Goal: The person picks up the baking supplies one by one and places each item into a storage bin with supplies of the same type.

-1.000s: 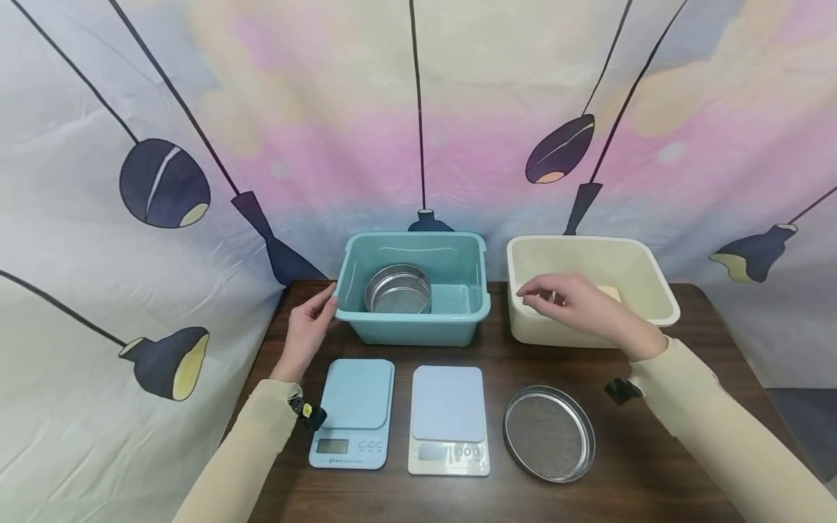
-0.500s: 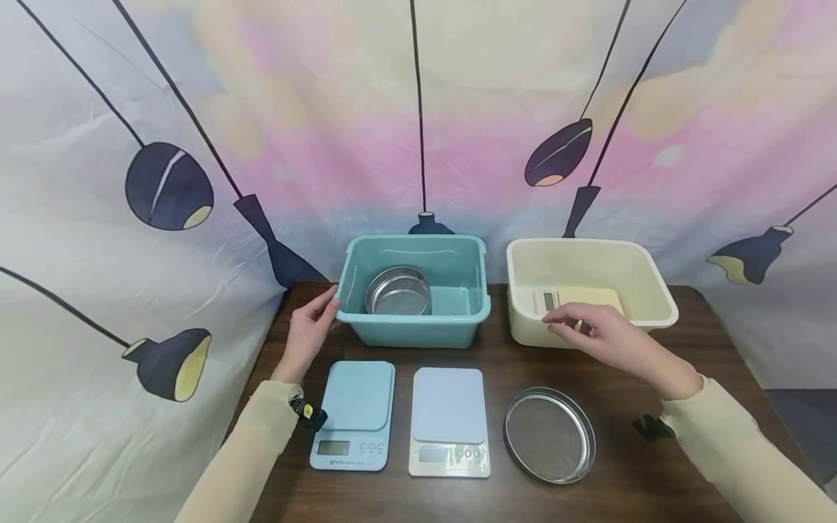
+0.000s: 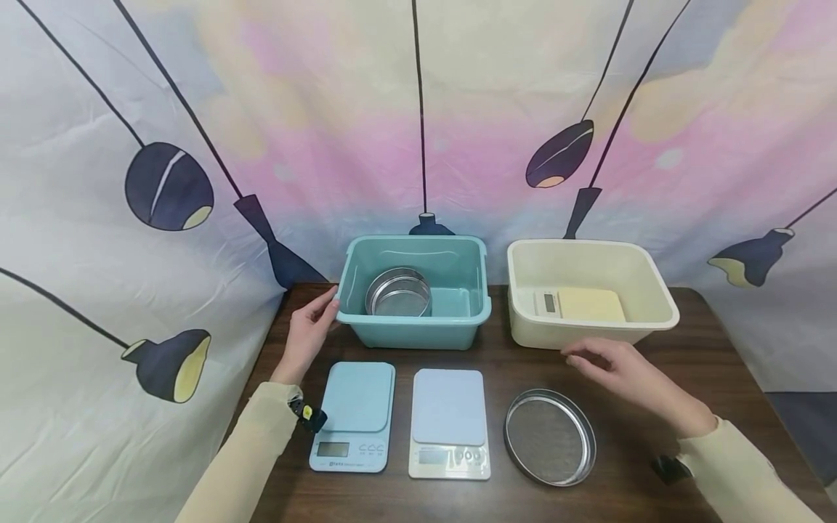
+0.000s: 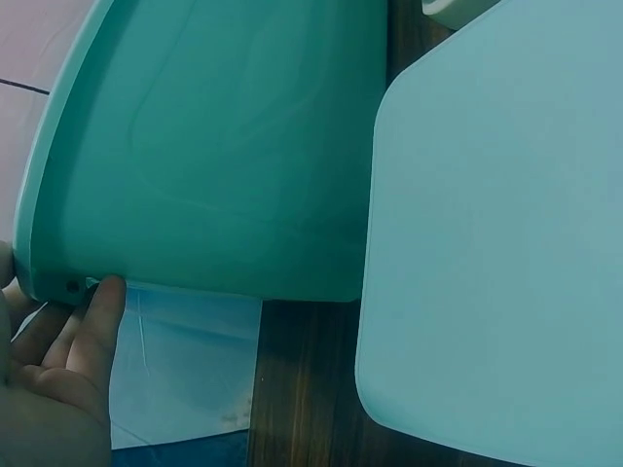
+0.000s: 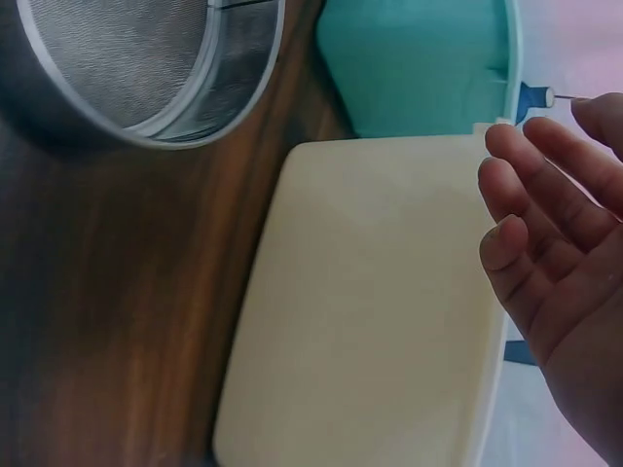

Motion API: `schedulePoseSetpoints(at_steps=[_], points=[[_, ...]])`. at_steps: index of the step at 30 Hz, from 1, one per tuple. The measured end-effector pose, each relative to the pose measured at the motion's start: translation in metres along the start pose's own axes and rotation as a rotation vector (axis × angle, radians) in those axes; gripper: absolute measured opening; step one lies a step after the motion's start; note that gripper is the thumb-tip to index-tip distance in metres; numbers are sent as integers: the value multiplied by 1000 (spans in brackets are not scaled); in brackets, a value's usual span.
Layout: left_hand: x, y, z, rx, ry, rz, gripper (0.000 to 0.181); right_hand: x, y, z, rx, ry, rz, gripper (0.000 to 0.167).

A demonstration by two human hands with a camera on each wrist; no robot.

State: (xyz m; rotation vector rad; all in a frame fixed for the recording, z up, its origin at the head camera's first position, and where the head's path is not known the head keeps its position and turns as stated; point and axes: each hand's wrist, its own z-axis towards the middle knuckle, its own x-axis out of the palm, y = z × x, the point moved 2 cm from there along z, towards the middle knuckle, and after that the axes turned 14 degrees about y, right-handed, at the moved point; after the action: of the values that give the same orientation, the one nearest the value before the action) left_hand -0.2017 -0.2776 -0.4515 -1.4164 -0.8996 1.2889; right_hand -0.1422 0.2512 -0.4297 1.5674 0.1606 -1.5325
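My left hand (image 3: 310, 333) touches the left end of the teal bin (image 3: 415, 333) at its rim. In the left wrist view the fingers (image 4: 95, 331) lie nearly straight against the outside of that rim. Inside the teal bin sits a round metal sieve (image 3: 397, 292). My right hand (image 3: 621, 369) hovers in front of the cream bin (image 3: 569, 335), fingers loosely bent and holding nothing. A kitchen scale with a yellow platform (image 3: 591, 304) lies in the cream bin. Nearer me, another round sieve (image 3: 549, 437) rests on the table, below and left of the right hand.
A light blue kitchen scale (image 3: 353, 414) and a white kitchen scale (image 3: 448, 421) lie side by side on the dark wooden table (image 3: 497, 501), in front of the teal bin. A patterned cloth (image 3: 314, 131) hangs behind the bins.
My right hand has drawn back from over the cream bin, toward me and to the right, uncovering the scale with the yellow platform. The left hand stays at the teal bin's rim.
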Motion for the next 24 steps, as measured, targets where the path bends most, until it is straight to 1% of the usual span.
schedulePoseSetpoints(at_steps=[5,10,13,18,24], points=[[0,0,-1,-1,-3,2,48,6,-5,-12,46,-6,-6,28],[0,1,-1,-2,1,1,48,13,-8,-23,85,1,59,26],[0,0,-1,-6,1,1,48,19,-12,-28,88,-2,87,26],[0,0,-2,-5,1,-3,48,28,-18,-37,73,-14,91,29],[0,0,0,12,-4,-5,47,39,-25,-46,69,-16,108,25]])
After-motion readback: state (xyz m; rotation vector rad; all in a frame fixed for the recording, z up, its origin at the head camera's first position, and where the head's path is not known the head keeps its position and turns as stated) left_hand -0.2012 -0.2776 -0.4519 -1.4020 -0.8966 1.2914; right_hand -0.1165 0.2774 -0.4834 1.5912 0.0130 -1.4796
